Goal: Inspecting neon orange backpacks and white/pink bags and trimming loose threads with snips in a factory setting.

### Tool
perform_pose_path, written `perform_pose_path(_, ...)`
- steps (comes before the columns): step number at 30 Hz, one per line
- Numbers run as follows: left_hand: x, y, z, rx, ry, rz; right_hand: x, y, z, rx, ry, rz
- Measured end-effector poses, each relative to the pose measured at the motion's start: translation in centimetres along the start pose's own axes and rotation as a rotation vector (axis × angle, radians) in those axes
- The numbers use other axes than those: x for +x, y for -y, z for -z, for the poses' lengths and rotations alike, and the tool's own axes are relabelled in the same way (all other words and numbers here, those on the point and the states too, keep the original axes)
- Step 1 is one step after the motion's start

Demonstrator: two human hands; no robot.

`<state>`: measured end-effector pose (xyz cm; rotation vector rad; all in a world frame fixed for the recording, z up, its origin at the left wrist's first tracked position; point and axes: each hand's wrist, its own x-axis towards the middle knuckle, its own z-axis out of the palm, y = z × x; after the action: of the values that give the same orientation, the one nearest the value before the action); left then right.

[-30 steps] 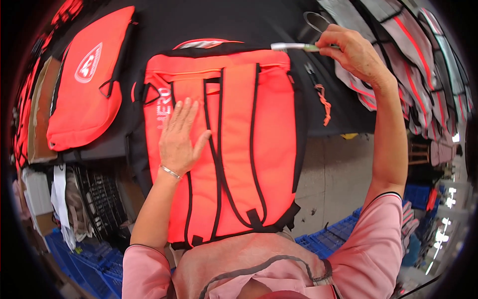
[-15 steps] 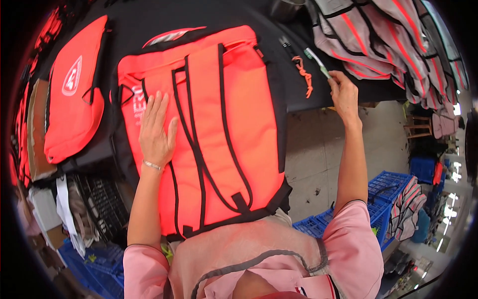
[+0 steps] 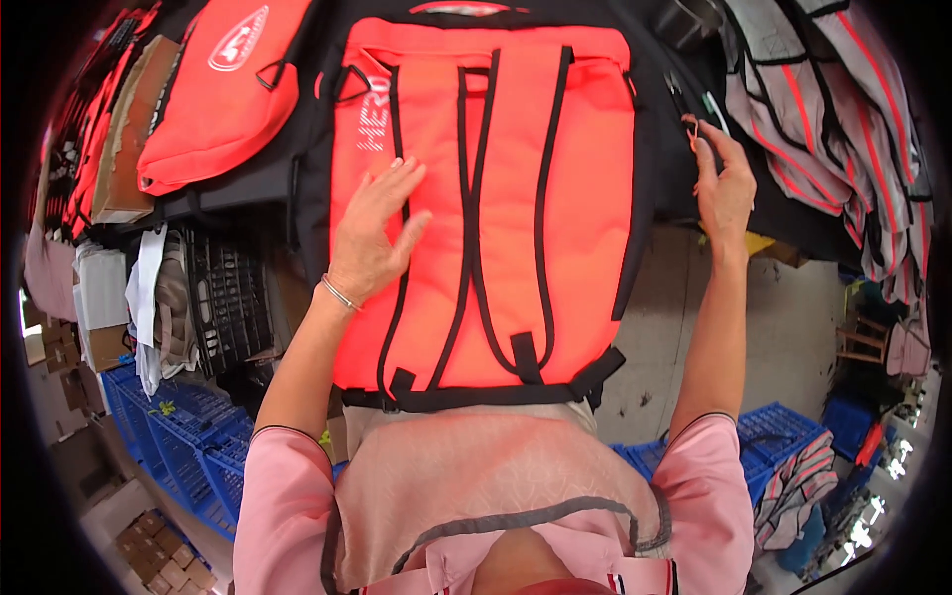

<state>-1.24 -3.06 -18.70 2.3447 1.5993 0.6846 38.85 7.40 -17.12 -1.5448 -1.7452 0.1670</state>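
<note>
A bright orange-red backpack with black trim lies strap side up on the black-covered table, its base against my apron. My left hand rests open on its left part, fingers spread below the white lettering. Beyond its right side, my right hand is closed with thumb and forefinger at a knotted orange cord. The cord hangs from a slim dark tool, whose kind I cannot make out. Beside that lies a thin white-and-green stick-like tool.
A second orange bag lies at the far left by a cardboard box. Grey bags with orange stripes are heaped at the right, near a dark metal cup. Blue crates stand below.
My right hand has let go of the white-and-green tool and taken the orange cord. My left hand has slid lower on the backpack. The view has shifted, moving the backpack rightward.
</note>
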Motion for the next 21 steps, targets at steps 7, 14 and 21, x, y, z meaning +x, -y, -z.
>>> perform_pose_path(7, 4.4, 4.2, 5.4, -0.061, -0.624, 0.113, 4.9, 10.5, -3.1, 0.085, -0.032, 0.435)
perform_pose_path(14, -3.5, 8.2, 4.2, -0.147, -0.74, 0.473, 0.8, 19.9, -11.3, 0.289, 0.306, 0.83)
perform_pose_path(21, -13.6, 8.6, -1.1, -0.965, -0.501, 0.962, -7.2, 19.6, -15.3, -0.078, 0.678, 0.916)
